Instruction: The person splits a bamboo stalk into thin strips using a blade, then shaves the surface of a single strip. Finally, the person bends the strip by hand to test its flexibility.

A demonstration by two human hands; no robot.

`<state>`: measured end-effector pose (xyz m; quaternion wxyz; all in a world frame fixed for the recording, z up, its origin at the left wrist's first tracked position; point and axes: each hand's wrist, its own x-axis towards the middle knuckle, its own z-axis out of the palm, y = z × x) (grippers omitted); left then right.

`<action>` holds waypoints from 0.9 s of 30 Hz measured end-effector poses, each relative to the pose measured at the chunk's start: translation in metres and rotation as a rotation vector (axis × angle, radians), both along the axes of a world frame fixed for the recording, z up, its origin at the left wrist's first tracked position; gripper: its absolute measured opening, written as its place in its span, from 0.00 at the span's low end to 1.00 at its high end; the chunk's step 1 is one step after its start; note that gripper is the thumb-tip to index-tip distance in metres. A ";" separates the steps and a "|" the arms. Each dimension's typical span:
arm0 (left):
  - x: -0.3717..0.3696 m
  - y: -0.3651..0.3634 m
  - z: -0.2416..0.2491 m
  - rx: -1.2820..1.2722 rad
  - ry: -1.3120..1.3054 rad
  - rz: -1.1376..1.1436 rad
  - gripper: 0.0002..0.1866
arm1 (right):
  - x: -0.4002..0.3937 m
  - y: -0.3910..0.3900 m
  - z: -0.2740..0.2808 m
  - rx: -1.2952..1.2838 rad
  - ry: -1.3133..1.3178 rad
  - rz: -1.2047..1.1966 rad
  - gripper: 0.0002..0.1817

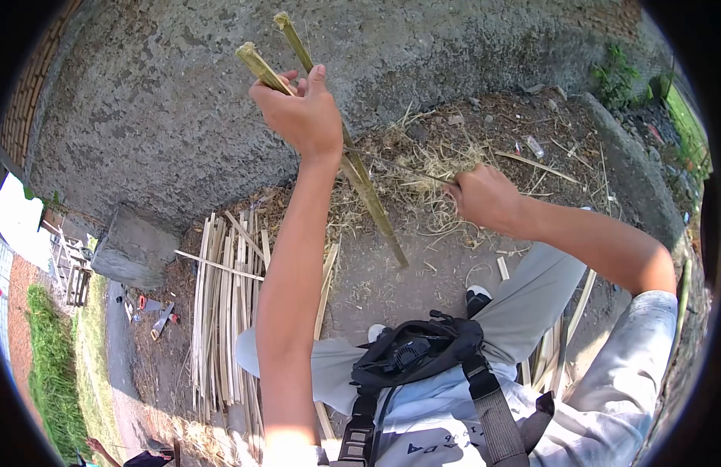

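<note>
My left hand is raised in front of the wall, its fingers wrapped round a bamboo pole. The pole is split at the top into two halves that spread apart, and it slants down to the right, with its lower end over the ground. Closed in a fist, my right hand grips a knife whose handle is mostly hidden. Its thin dark blade, seen nearly edge-on, reaches left to the pole just below my left hand.
Pale bamboo strips lie in a pile at the left. Shavings cover the ground before the rough wall. A saw lies farther left, near a concrete block. A plastic bottle sits by the wall.
</note>
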<state>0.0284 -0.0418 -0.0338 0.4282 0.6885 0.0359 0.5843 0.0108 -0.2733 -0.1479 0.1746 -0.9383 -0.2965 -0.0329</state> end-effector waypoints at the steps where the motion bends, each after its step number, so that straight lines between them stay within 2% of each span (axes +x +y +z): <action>1: 0.000 -0.001 0.000 0.025 0.018 0.022 0.22 | 0.001 -0.002 0.004 -0.015 -0.005 -0.006 0.21; 5: 0.007 -0.003 -0.003 0.075 -0.041 0.030 0.21 | -0.005 -0.010 0.006 0.004 -0.034 0.019 0.20; 8: 0.010 -0.009 -0.003 0.244 0.041 0.313 0.20 | -0.040 -0.001 0.063 0.071 0.844 -0.069 0.23; 9: 0.010 -0.011 -0.002 0.216 0.025 0.249 0.19 | -0.048 0.000 0.055 0.246 0.957 -0.024 0.24; 11: 0.011 -0.016 -0.003 0.160 -0.001 0.123 0.18 | -0.058 0.004 0.047 0.335 0.999 -0.014 0.24; 12: 0.012 -0.017 -0.004 0.193 -0.011 0.131 0.18 | -0.060 0.007 0.044 0.380 1.023 -0.008 0.24; 17: 0.007 -0.046 -0.013 0.400 -0.161 0.080 0.16 | -0.028 0.015 0.025 0.284 0.872 -0.040 0.26; 20: 0.009 -0.045 -0.013 0.371 -0.081 0.112 0.17 | -0.024 0.016 0.026 0.284 0.920 -0.024 0.26; 23: 0.007 -0.047 -0.010 0.383 -0.019 0.109 0.18 | -0.028 0.019 0.027 0.189 0.628 -0.181 0.26; 27: 0.000 -0.044 -0.006 0.390 0.008 0.148 0.24 | -0.022 0.013 0.009 0.174 0.378 -0.094 0.23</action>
